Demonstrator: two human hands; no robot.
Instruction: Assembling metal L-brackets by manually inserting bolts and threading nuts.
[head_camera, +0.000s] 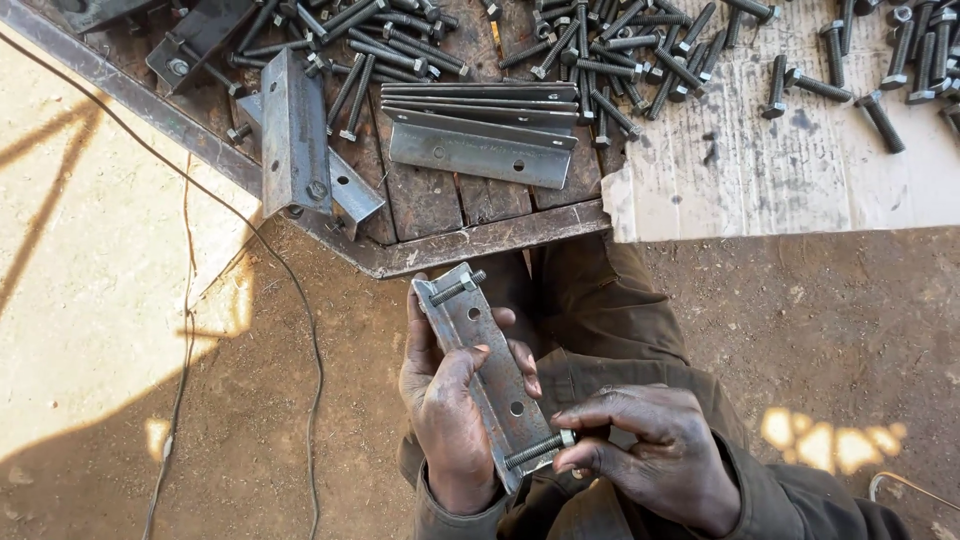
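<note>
My left hand (450, 395) grips a grey steel angle bracket (488, 375) with drilled holes, held lengthwise over my lap. A bolt (458, 288) sits through its far end. My right hand (655, 450) pinches the head end of a second bolt (535, 450) that lies across the bracket's near end. Both hands are dark with grime.
A wooden workbench (470, 240) with a steel rim lies ahead. On it are stacked angle brackets (480, 125), an upright bracket assembly (295, 135), and several loose bolts (620, 50). Cardboard (740, 170) covers its right part. A thin wire (300, 300) crosses the dirt floor.
</note>
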